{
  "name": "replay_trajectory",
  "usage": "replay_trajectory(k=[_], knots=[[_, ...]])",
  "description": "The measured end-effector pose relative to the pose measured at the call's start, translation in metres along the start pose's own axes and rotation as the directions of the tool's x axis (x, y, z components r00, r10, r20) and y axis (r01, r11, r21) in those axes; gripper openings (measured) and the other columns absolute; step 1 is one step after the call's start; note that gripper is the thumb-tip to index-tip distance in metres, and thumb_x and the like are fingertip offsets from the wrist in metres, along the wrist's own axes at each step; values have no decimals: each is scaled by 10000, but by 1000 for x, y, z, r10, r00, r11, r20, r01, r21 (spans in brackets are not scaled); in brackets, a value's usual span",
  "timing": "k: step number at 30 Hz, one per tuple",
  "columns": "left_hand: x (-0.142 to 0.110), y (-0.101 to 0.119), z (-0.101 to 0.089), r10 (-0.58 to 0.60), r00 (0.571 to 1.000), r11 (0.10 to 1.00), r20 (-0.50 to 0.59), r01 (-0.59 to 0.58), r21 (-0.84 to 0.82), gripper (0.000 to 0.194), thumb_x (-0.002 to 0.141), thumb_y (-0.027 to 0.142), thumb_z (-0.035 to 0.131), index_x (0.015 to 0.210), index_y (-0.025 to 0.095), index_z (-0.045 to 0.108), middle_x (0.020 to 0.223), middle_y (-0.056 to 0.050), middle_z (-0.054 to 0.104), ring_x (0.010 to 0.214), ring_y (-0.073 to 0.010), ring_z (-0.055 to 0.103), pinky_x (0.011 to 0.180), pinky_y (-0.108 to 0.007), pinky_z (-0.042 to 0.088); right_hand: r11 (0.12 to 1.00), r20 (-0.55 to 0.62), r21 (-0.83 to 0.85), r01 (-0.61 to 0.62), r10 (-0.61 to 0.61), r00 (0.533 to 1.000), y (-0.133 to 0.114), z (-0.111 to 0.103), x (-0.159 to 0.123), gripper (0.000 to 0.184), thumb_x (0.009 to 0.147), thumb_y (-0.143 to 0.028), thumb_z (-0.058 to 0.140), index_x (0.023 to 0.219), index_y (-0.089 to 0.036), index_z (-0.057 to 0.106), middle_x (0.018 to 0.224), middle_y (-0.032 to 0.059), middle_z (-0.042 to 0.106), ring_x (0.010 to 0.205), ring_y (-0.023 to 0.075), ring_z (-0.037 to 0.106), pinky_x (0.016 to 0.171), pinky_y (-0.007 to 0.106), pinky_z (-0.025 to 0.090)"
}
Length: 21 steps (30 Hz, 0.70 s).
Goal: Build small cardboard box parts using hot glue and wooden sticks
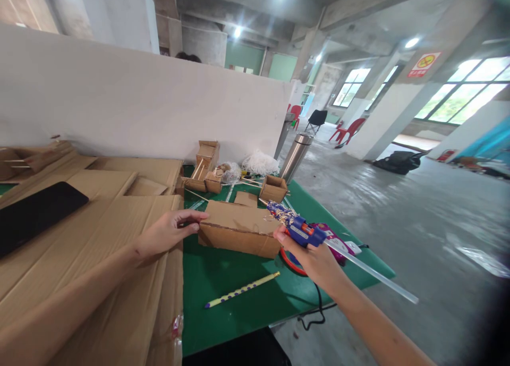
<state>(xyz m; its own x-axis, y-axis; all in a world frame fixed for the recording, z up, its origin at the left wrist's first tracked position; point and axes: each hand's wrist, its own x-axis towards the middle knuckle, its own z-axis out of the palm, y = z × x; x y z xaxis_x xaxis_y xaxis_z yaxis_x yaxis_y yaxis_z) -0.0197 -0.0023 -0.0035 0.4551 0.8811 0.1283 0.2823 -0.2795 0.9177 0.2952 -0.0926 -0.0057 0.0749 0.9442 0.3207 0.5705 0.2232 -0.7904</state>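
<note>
A brown cardboard box [239, 236] lies on the green tabletop in front of me. My left hand [181, 227] grips its left end, with the thumb and fingers at the upper corner. In my right hand [305, 252] is a blue hot glue gun [302, 229], wrapped around its handle. Strings of dried glue cover the gun's front, and its nozzle points left over the right part of the box top. A clear glue stick [374, 270] juts out of the gun's back. Behind the box lies a small flat cardboard piece [246, 198].
Large cardboard sheets [99, 281] cover the left side, with a black phone [42, 212] on them. A yellow pencil [243, 290] lies in front. Farther back are small cardboard constructions [205, 167], an open cardboard box [273, 188] and a steel flask [295, 158]. A black cable [320, 305] hangs off the right edge.
</note>
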Motion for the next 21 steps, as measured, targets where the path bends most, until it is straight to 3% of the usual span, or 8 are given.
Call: replay_trajectory(k=[4, 7, 13, 17, 21], knots=[[1, -1, 0, -1, 1000, 1000, 0, 1, -5, 271, 762, 308, 712, 1014, 236, 779, 1077, -34, 787, 1038, -261, 703, 952, -373, 547, 999, -3, -28, 24, -25, 1000, -13, -2, -7, 317, 867, -534, 579, 868, -232, 677, 892, 62, 740, 914, 284, 689, 854, 397, 536], [1, -2, -1, -2, 1000, 1000, 2, 2, -9, 269, 760, 314, 714, 1007, 233, 780, 1097, -36, 783, 1057, -265, 697, 952, -368, 546, 995, 20, -65, 74, -72, 997, -33, -1, -12, 225, 883, -465, 565, 861, -254, 637, 827, 52, 708, 785, 252, 679, 711, 351, 544], [0, -2, -1, 10, 1000, 1000, 9, -9, -21, 277, 777, 314, 705, 1030, 225, 776, 1097, -48, 779, 1037, -263, 699, 943, -371, 547, 899, 276, -299, 318, -238, 931, -63, 19, -13, 79, 818, -207, 572, 778, -234, 509, 810, 39, 634, 732, 202, 617, 626, 289, 435], [1, -4, 0, 17, 1000, 999, 10, -17, -37, 263, 768, 318, 712, 1004, 224, 782, 1075, -41, 785, 1010, -258, 704, 937, -369, 552, 873, 336, -375, 311, -185, 923, -69, 42, -9, 168, 775, -137, 591, 766, -235, 454, 784, 8, 623, 692, 183, 615, 588, 261, 373], [1, -7, 0, 22, 1000, 998, 13, -22, -61, 258, 769, 309, 718, 998, 210, 781, 1067, -46, 787, 1016, -254, 705, 945, -361, 551, 903, 343, -328, 277, -159, 926, -74, 57, -2, 130, 825, -208, 590, 764, -233, 478, 788, 11, 651, 714, 193, 635, 620, 266, 392]])
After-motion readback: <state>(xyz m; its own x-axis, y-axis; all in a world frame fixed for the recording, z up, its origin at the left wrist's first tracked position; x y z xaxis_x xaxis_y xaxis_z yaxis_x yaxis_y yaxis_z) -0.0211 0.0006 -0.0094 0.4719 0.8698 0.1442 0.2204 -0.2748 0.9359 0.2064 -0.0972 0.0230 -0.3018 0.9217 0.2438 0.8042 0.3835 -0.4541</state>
